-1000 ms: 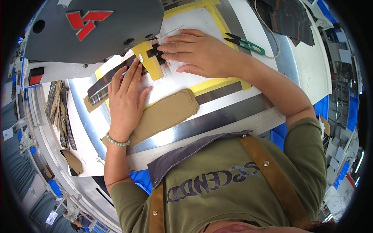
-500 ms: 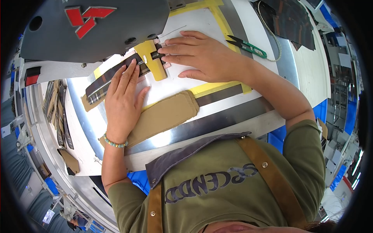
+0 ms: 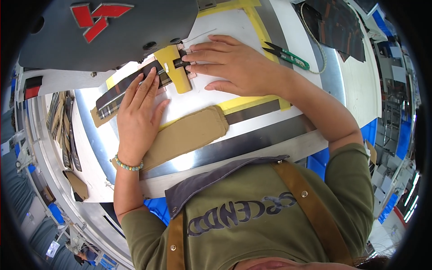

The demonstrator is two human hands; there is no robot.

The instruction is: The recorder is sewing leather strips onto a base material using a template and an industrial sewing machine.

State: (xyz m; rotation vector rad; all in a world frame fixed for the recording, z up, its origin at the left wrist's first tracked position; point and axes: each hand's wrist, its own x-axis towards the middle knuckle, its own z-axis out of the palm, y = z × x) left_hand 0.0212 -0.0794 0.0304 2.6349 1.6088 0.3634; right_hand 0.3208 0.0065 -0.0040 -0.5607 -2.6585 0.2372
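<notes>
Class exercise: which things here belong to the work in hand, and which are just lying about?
Apparently in use:
left hand, on dark plaid strip
right hand, beside yellow plate
grey machine head

Apparently lying about:
green-handled thread snips
cord loop
bundle of strips, far left

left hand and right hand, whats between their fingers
In the head view, a yellow piece lies between the left hand and right hand, a black part beside it.
</notes>
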